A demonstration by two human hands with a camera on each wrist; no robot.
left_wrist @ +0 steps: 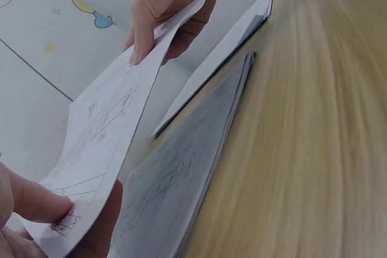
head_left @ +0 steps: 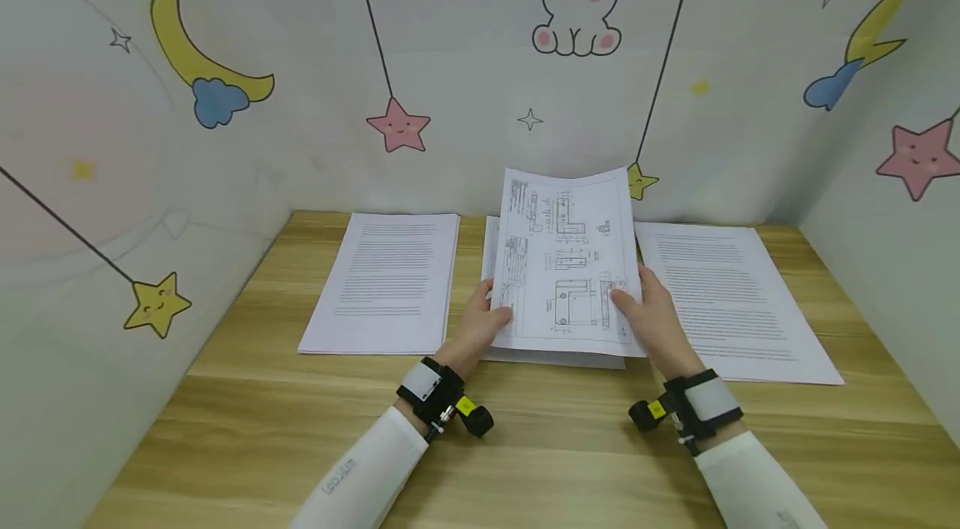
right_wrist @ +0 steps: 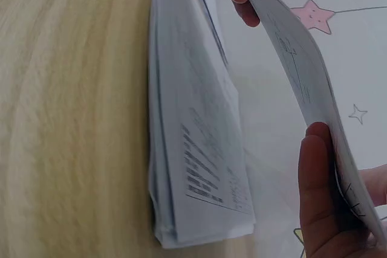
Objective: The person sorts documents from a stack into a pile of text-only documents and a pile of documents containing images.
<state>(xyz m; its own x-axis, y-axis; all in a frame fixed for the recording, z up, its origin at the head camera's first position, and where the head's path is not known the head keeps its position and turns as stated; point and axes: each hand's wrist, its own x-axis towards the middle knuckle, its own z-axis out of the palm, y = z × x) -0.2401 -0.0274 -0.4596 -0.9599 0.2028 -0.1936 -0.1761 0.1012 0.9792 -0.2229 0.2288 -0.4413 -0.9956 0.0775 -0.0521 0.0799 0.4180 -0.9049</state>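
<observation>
Both hands hold up a paper printed with technical drawings (head_left: 573, 246), tilted toward the head camera. My left hand (head_left: 477, 326) pinches its left edge low down, thumb on the printed face and fingers behind. At the lower right edge, my right hand (head_left: 658, 316) grips it the same way. In the left wrist view the raised paper (left_wrist: 115, 113) bows slightly between the hands. Beneath it lies a stack of drawing sheets (left_wrist: 181, 167) on the table, mostly covered by the held paper in the head view. The right wrist view shows that stack's layered edges (right_wrist: 158, 149).
A stack of text pages (head_left: 390, 279) lies to the left on the wooden table (head_left: 555, 454), and another text stack (head_left: 738, 304) lies to the right, partly behind the right hand. A white patterned wall (head_left: 465, 37) encloses the table at the back and sides.
</observation>
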